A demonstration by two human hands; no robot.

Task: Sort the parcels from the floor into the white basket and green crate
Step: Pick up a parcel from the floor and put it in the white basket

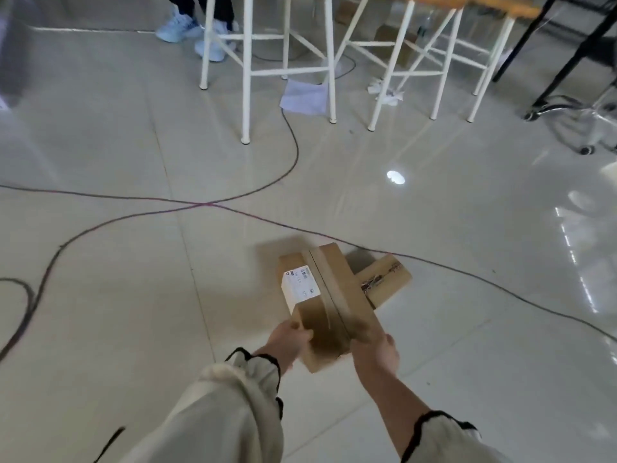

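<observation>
A long brown cardboard parcel [329, 302] with a white label and a tape strip is held above the floor. My left hand [289, 342] grips its near left edge. On the other side, my right hand [377, 354] grips its near right edge. A smaller brown parcel [387, 280] lies flat on the tiles just behind and to the right, partly hidden by the held one. Neither the white basket nor the green crate is in view.
Dark cables [200, 205] cross the glossy tiled floor ahead. White stools [247, 71] stand at the back, with a sheet of paper [305, 96] and crumpled tissue [387, 93] under them. A person's shoes [177, 25] show behind. A black chair base [567, 111] is at right.
</observation>
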